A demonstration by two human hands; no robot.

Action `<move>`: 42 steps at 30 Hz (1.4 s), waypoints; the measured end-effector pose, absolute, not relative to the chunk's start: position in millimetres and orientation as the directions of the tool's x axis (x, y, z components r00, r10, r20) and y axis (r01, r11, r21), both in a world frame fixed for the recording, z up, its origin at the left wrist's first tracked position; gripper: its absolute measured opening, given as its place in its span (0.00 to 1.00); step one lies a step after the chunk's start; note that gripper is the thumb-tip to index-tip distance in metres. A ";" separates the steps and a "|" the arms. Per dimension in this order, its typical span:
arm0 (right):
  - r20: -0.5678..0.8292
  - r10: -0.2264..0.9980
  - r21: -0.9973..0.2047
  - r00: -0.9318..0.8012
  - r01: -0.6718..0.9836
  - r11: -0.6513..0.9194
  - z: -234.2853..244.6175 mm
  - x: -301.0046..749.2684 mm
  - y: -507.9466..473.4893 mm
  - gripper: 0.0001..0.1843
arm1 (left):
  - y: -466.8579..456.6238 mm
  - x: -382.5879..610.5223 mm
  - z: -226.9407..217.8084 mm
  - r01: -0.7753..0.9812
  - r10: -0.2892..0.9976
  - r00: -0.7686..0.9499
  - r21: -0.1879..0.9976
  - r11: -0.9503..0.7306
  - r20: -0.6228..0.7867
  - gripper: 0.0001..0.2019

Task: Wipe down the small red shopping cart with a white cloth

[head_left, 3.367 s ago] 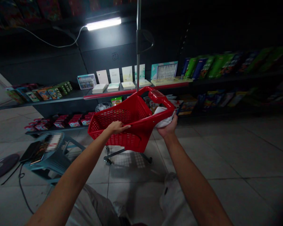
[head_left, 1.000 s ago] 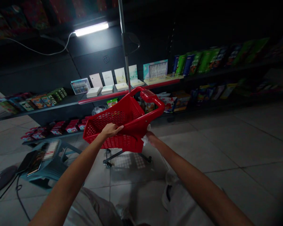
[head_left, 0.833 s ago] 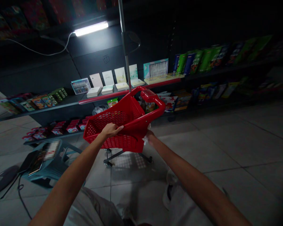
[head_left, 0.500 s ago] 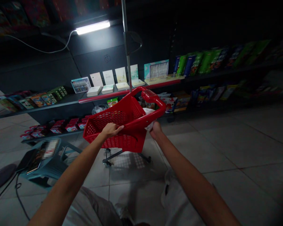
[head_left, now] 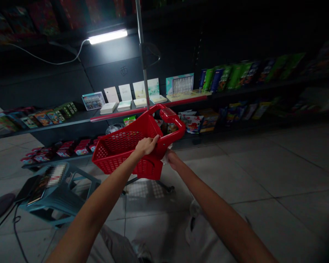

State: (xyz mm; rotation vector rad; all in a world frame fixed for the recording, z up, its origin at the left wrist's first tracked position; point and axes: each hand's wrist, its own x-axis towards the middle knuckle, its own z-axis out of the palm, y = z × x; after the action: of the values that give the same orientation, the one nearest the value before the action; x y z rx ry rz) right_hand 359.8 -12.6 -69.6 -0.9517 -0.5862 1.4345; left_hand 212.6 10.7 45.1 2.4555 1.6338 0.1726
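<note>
A small red plastic shopping cart (head_left: 120, 146) stands on the tiled floor before me, with a thick red handle (head_left: 173, 122) at its near right end. My left hand (head_left: 146, 145) is closed over the cart's near rim, close to the handle. My right hand (head_left: 171, 160) is pressed against the cart's rear outer wall below the handle, closed on a white cloth (head_left: 164, 156) that shows only as a small edge. The cart's wheeled frame (head_left: 150, 182) shows under the basket.
Dark shelves (head_left: 71, 118) with boxed goods and cards run along the back wall under a tube light (head_left: 107, 36). A metal pole (head_left: 142, 54) rises behind the cart. A blue plastic stool (head_left: 63, 193) with items on it stands at the left.
My left hand slid along the rim toward the handle. My right hand with the cloth went down from under the handle to the cart's rear wall. The view shifted slightly.
</note>
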 end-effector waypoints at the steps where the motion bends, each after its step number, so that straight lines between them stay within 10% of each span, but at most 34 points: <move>1: -0.220 0.971 -0.796 0.093 -0.593 -0.124 -64.6 358.3 -12.9 0.11 | 11.5 212.6 44.8 0.898 0.921 0.389 0.220 -0.381 0.006 0.40; 10: 0.025 0.926 -0.596 0.376 -0.738 0.316 -15.8 372.9 -14.1 0.22 | 9.2 202.6 41.3 0.900 0.924 0.377 0.210 -0.382 0.066 0.44; 17: 0.313 0.542 -0.876 0.780 0.018 0.481 -8.8 382.8 -26.1 0.38 | 7.0 209.4 41.7 0.903 0.929 0.363 0.220 -0.369 0.067 0.45; 24: 0.834 0.534 -0.398 0.141 0.824 0.404 6.3 387.6 -54.8 0.30 | 5.3 211.5 41.5 0.906 0.932 0.348 0.220 -0.363 0.103 0.46; 34: 0.808 0.560 -0.173 -0.182 0.835 0.522 30.7 402.2 -61.6 0.26 | 5.7 187.3 38.4 0.858 0.897 0.408 0.264 -0.441 0.173 0.44; 42: 0.787 0.584 -0.330 -0.198 0.665 0.670 48.1 408.7 -67.1 0.21 | -2.6 147.9 37.7 0.832 0.870 0.461 0.254 -0.493 0.178 0.42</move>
State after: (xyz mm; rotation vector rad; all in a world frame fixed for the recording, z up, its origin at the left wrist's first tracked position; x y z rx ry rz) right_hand 408.7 -67.1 48.1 -0.9818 -1.8794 -0.1008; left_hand 147.9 -2.6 37.7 2.5706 1.5062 0.4308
